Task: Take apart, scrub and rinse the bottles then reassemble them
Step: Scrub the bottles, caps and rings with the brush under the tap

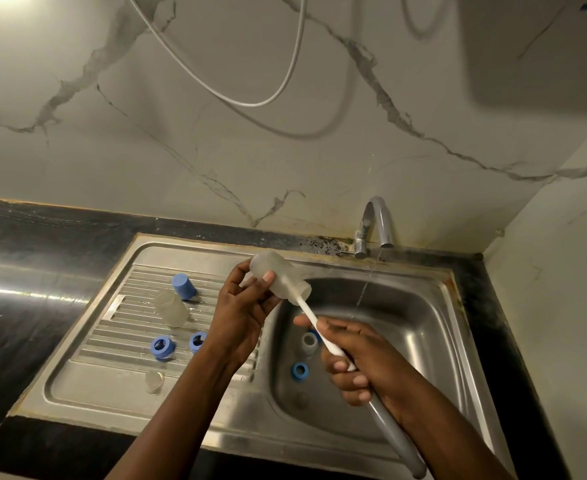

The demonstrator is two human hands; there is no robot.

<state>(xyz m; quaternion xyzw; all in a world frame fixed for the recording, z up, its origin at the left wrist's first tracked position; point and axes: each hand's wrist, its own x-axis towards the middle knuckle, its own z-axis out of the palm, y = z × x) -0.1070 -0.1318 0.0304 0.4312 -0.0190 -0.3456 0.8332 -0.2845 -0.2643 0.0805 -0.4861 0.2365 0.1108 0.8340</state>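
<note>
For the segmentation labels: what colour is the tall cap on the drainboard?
Plain blue, no pattern. The cap shows best in the head view, the only one.

Drainboard [88, 386]: the rear and middle are obstructed by a blue cap [183, 286], a clear bottle [171, 308] lying on its side and two blue rings [162, 347] [198, 341]. A small teat [154, 381] lies nearer the front. Passage exists along the front strip. Basin [434, 341]: a grey part [308, 342] and a third blue ring [299, 370] occupy the left floor. The left hand [240, 306] with the held bottle [278, 279], and the right hand [358, 362] with the brush handle [394, 434], span above them. The tap [377, 223] and its thin stream [363, 296] block the rear. The right floor is open.
</note>
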